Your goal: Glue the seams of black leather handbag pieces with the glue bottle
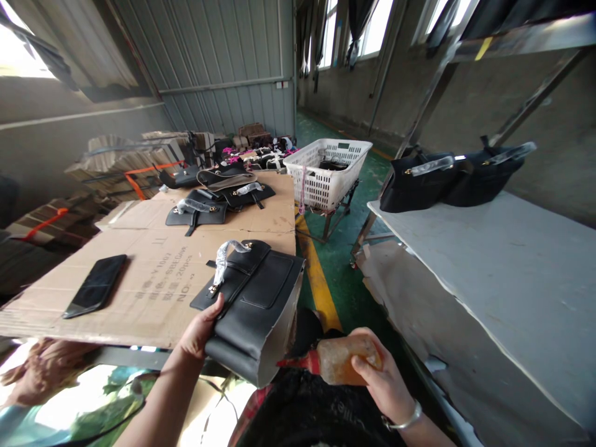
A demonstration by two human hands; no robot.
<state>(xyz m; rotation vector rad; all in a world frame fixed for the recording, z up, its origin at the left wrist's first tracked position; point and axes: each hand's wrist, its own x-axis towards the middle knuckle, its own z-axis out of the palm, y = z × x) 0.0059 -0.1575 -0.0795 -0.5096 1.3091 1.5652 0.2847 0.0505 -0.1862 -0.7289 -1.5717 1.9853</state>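
A black handbag (261, 292), its handle wrapped in clear plastic, lies partly over the near edge of the cardboard-covered table (153, 242). My left hand (203, 329) grips the bag's left side, thumb on top. The pale, unlined-looking side of the bag faces right. Toward that side points the red nozzle of a squeeze bottle (342, 361) with amber liquid, and the tip is at or very near its lower edge. My right hand (379, 372) is wrapped around the bottle, which is held level above my lap.
A phone (96, 285) lies on the cardboard at left. Several black bag pieces (198, 210) are at the far end. Beyond stands a white plastic basket (326, 174). Two finished-looking black bags (419, 183) stand on a grey-white table (503, 248) at right.
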